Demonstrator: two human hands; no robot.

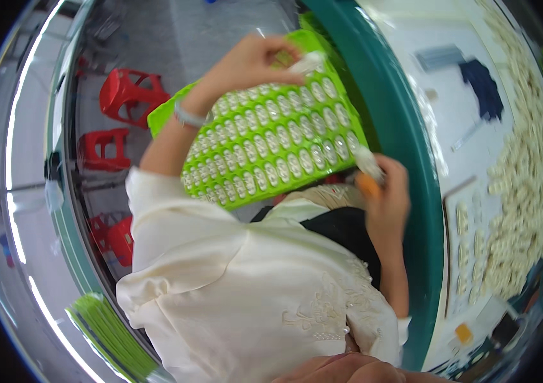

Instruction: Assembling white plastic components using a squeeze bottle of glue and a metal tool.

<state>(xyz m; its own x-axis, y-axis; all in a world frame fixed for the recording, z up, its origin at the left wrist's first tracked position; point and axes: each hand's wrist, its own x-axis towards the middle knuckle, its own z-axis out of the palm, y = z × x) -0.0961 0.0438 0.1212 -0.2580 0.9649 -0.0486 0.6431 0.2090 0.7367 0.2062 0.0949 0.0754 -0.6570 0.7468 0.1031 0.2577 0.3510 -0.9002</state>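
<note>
A lime-green tray (160, 117) lies tilted in front of me, with rows of oval slots holding white oval pieces (282, 136). Over its far right corner, my left hand (255, 64) has thumb and fingers closed on a small white piece (308, 62), blurred and too unclear to name. Beside the tray's near right corner, my right hand (391, 191) grips an orange-handled tool (368, 185) with a whitish, fuzzy end. That end is close to the tray edge; whether it touches cannot be made out.
A dark green curved edge (421, 255) runs along my right, beside a white worktop (437, 121) with a dark blue cloth (483, 89) and heaped pale pieces (517, 204). Red stools (124, 96) stand at left; stacked green trays (108, 335) lie lower left.
</note>
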